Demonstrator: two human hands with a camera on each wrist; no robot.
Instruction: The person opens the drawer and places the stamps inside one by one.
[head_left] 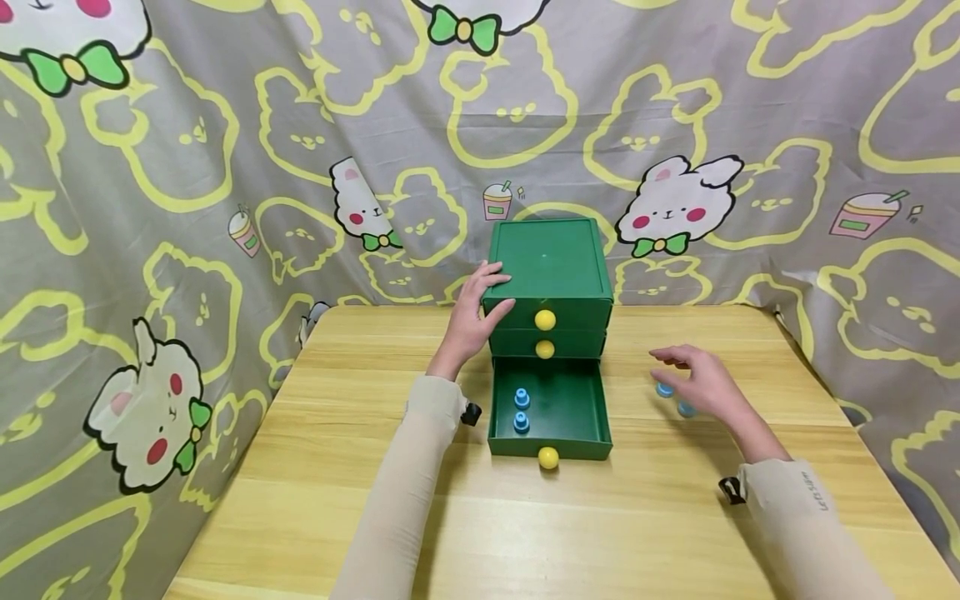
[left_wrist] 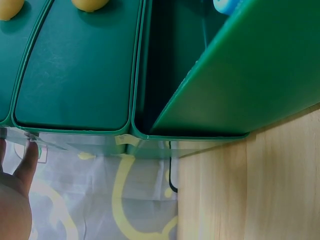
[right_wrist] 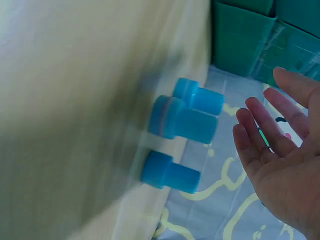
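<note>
A green three-drawer cabinet with yellow knobs stands on the table. Its bottom drawer is pulled out, with two stepped blue pegs standing in the left part. My left hand rests against the cabinet's upper left side, fingers extended; only part of it shows in the left wrist view. To the right of the cabinet, my right hand hovers with loosely bent fingers and holds nothing. Three blue pegs stand on the table beside that hand in the right wrist view; the hand partly covers them from above.
The wooden table reaches back to a grey patterned curtain, which also hangs along its left side. The middle drawer's knob and the top one's sit above the pulled-out drawer; both those drawers are closed.
</note>
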